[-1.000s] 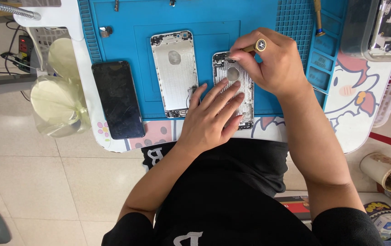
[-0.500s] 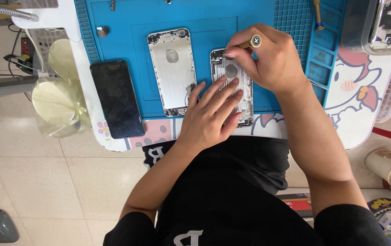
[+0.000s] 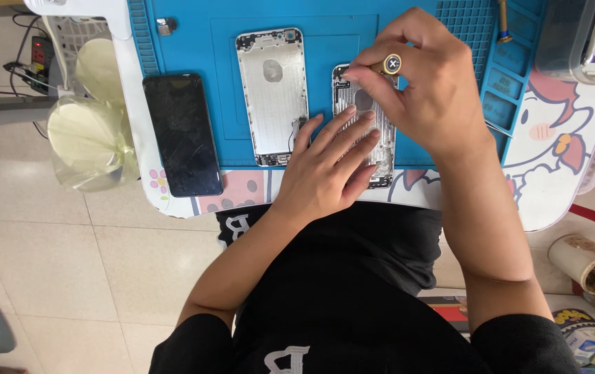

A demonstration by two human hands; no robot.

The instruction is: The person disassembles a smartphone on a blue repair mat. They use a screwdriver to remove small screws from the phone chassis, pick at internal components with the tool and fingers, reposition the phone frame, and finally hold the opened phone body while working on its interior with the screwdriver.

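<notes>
Left hand (image 3: 325,176): nearest item; laid flat on the lower half of a stripped phone housing (image 3: 380,149), fingers (image 3: 342,135) spread and pressing down, gripping nothing.

Stripped phone housing: silver, inner side up, on the blue repair mat (image 3: 193,41), its lower end overhanging the mat's near edge onto the counter (image 3: 561,180).

Right hand (image 3: 425,86): over the housing's upper end, thumb and fingertips pinching a precision screwdriver (image 3: 390,65) with a brass-coloured cap, held upright. The tip is hidden by the hand.

Handling note: the step looks like work on a screw near the housing's top. It is best done with the driver kept vertical, light downward pressure, small turns, and the left hand steadying the shell against sliding.

Second phone housing (image 3: 273,93): silver, just left of the first, apart from both hands.

Black phone screen panel (image 3: 181,135): further left, straddling the mat's edge.

Metal tweezers (image 3: 497,128): right of the hands, on the mat's tray section.
</notes>
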